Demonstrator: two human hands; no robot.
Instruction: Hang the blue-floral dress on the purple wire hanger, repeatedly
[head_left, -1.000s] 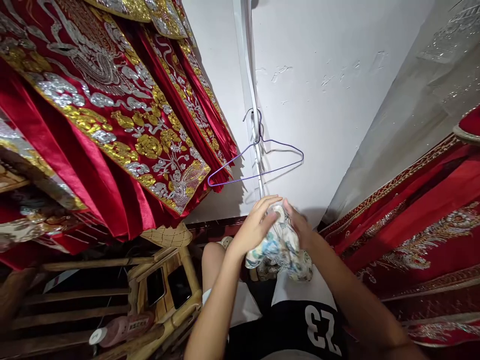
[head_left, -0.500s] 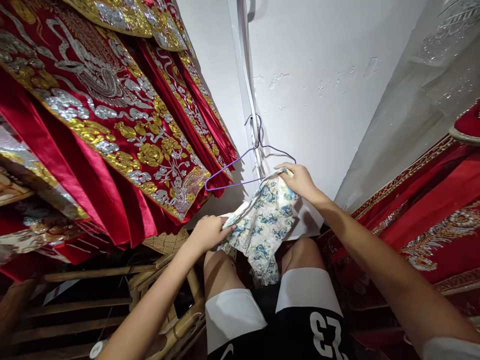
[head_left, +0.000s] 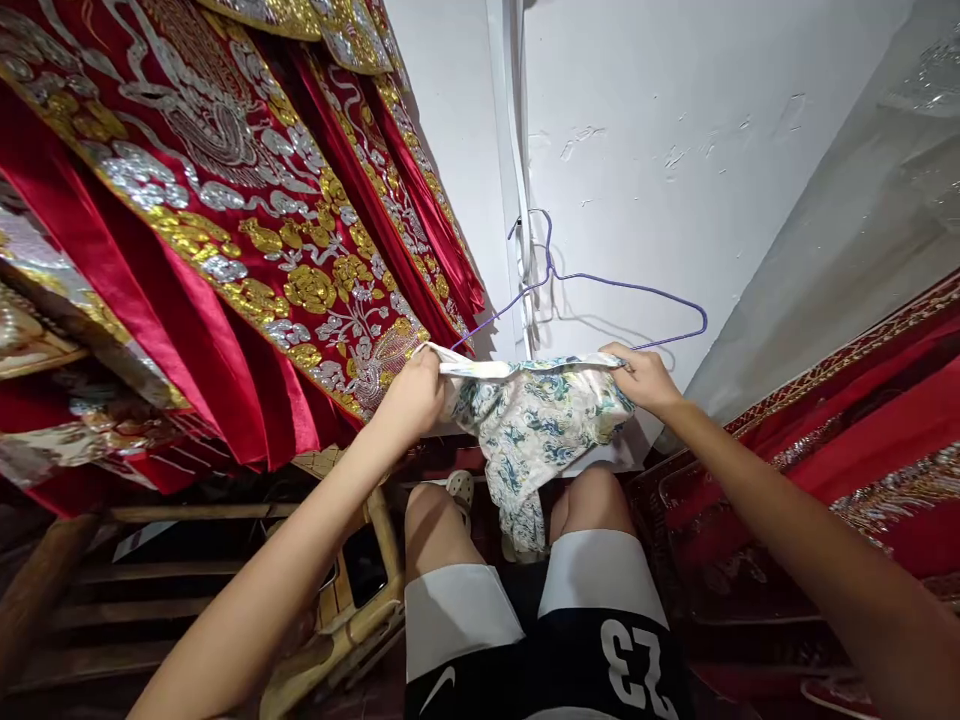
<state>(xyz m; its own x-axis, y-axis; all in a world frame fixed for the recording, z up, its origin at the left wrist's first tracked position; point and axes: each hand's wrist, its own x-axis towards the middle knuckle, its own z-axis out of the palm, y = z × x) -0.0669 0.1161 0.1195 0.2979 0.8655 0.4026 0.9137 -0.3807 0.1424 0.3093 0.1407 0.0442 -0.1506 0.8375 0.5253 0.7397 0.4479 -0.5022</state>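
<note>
In the head view, one flowered cloth (head_left: 536, 430) stretched left to right between two hands, its body hanging nearer the person. The left hand (head_left: 420, 395) was closed on the top edge's left end, the right hand (head_left: 646, 378) on its right. One purple hanger (head_left: 551, 266) hung just beyond, its visible end nearer the right hand.

1. The soft, off-white fabric garment (head_left: 536, 425) bore a print of blue and green flowers with touches of yellow.
2. The slim, triangular wire hanger (head_left: 637, 287) was purple.
3. The draped red satin costume (head_left: 225, 260) carried gold and silver flowers and swirling cloud shapes.
4. The loose black cloth shorts (head_left: 555, 655) showed broad white leg bands, white numerals and a white tick.
5. The flat painted wall (head_left: 637, 60) was white.
</note>
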